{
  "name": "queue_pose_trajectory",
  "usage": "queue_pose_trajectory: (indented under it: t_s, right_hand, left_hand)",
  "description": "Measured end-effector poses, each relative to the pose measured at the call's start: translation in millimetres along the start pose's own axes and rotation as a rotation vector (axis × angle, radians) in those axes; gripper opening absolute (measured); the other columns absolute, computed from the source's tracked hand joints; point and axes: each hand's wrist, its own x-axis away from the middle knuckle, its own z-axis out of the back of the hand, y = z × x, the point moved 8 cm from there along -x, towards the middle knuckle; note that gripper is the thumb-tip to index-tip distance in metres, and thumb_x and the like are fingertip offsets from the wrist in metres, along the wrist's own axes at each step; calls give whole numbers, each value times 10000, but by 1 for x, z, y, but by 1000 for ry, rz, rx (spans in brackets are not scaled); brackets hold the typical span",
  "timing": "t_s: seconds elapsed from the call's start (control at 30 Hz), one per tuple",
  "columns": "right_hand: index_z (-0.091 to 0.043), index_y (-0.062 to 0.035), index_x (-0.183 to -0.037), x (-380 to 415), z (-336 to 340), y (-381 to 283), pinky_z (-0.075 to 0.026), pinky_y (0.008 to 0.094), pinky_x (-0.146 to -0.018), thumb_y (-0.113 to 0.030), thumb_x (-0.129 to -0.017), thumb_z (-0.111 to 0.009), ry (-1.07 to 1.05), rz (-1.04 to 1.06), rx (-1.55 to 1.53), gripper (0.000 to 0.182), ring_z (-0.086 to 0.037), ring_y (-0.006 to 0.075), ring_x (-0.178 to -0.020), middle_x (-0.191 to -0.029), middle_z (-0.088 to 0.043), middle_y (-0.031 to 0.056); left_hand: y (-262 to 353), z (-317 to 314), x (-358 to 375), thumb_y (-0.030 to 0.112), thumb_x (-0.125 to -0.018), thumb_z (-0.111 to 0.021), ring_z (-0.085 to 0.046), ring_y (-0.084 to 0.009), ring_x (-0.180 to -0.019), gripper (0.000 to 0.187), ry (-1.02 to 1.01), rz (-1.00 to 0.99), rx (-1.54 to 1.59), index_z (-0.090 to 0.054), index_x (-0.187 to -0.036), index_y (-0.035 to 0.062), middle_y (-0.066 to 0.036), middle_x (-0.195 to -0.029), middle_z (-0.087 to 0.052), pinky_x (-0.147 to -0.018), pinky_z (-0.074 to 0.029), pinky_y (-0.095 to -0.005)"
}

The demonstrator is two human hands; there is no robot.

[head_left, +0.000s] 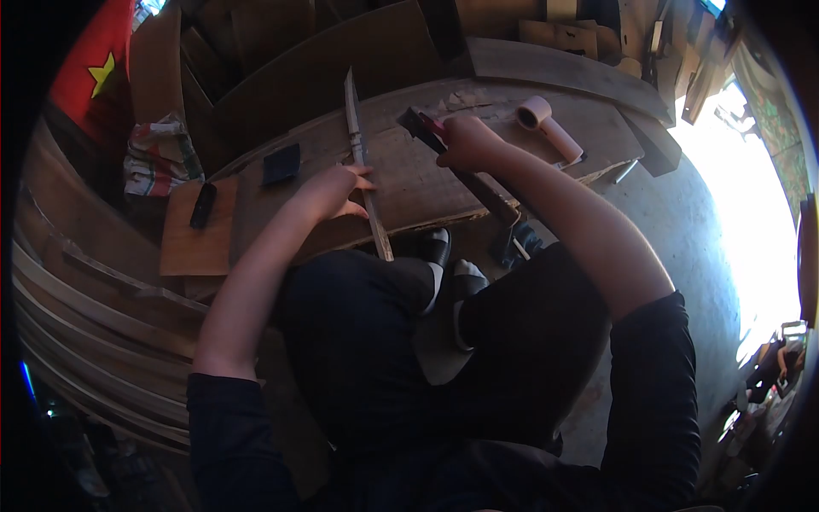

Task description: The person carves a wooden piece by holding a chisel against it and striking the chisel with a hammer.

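Lying across the wooden workbench (418, 192) is a long, narrow wooden strip (369, 209), pointed at its far end and notched partway like a sword. My left hand (335, 192) grips its near half, with fingers over the top and the thumb at the side. Above the bench to the right, my right hand (472, 143) is closed around a dark tool with a red part (420, 126). Its exact kind is hard to make out in the shadow. A dark square sheet (281, 164) rests left of the strip.
A pale roll (536, 111) and a pinkish cylinder (561, 141) lie at the right. A black object (203, 205) sits on a brown board (183, 243). Curved planks (563, 72) stand behind. Stacked wood (102, 333) fills the left. My shoes (437, 256) are below the bench edge.
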Motion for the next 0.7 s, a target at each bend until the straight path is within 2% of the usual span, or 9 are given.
queue_pose_trajectory:
  t_s: [0.07, 0.23, 0.3, 0.37, 0.5, 0.6, 0.63, 0.7]
  right_hand:
    - [-712, 21, -944, 5, 3, 1, -559, 433, -839, -302, -659, -803, 19, 6, -33, 441, -703, 368, -909, -921, -713, 224]
    - [-704, 17, -958, 5, -3, 9, -557, 429, -845, -307, -658, -807, -12, -32, -22, 453, -698, 365, -922, -940, -711, 217]
    - [-701, 13, -972, 1, -5, -1, -555, 427, -850, -309, -659, -808, -48, -37, 2, 462, -696, 363, -929, -951, -711, 214]
    - [-698, 12, -982, -2, -2, -11, -554, 422, -854, -310, -651, -809, -21, -21, -30, 475, -695, 364, -934, -951, -710, 214]
    - [-694, 12, -958, 1, 5, -32, -553, 419, -847, -303, -642, -809, 30, 30, -56, 461, -694, 362, -928, -930, -707, 214]
    - [-646, -9, -910, 11, 10, -39, -534, 394, -772, -246, -684, -805, 34, 79, -120, 364, -695, 308, -841, -845, -698, 149]
    - [-646, -9, -910, 12, 14, -39, -534, 394, -772, -246, -684, -805, 41, 78, -118, 364, -695, 308, -841, -845, -698, 149]
    - [-625, -14, -884, 13, 15, -39, -526, 372, -768, -228, -700, -825, -5, 79, -192, 346, -686, 254, -826, -815, -689, 105]
  left_hand:
    - [0, 0, -1, 285, -703, -856, -540, -346, -1282, 545, 16, -13, 5, -719, -1212, 145, -99, -1462, -529, -1087, -441, -407]
    - [-7, -5, -9, 257, -715, -846, -526, -343, -1300, 516, -12, -1, 51, -723, -1204, 144, -111, -1457, -529, -1090, -440, -415]
    - [-9, -7, -5, 239, -719, -843, -508, -343, -1321, 514, -1, 16, 72, -719, -1208, 140, -119, -1459, -525, -1094, -438, -422]
    - [-7, -6, -1, 225, -713, -844, -507, -343, -1323, 519, 82, -24, 86, -718, -1207, 129, -124, -1458, -525, -1097, -432, -423]
    - [-7, -4, 1, 229, -705, -847, -509, -347, -1323, 522, 97, -17, 138, -721, -1200, 122, -119, -1464, -521, -1108, -420, -418]
    - [-6, 0, 2, 232, -709, -847, -524, -344, -1312, 520, 87, -29, 112, -720, -1202, 124, -109, -1460, -529, -1095, -430, -414]
    - [-4, 4, 4, 235, -710, -849, -545, -340, -1289, 554, 101, -34, 91, -701, -1232, 126, -117, -1452, -537, -1082, -441, -414]
    - [1, 4, 7, 239, -711, -851, -567, -336, -1266, 587, 117, -40, 77, -682, -1262, 129, -125, -1444, -544, -1070, -452, -414]
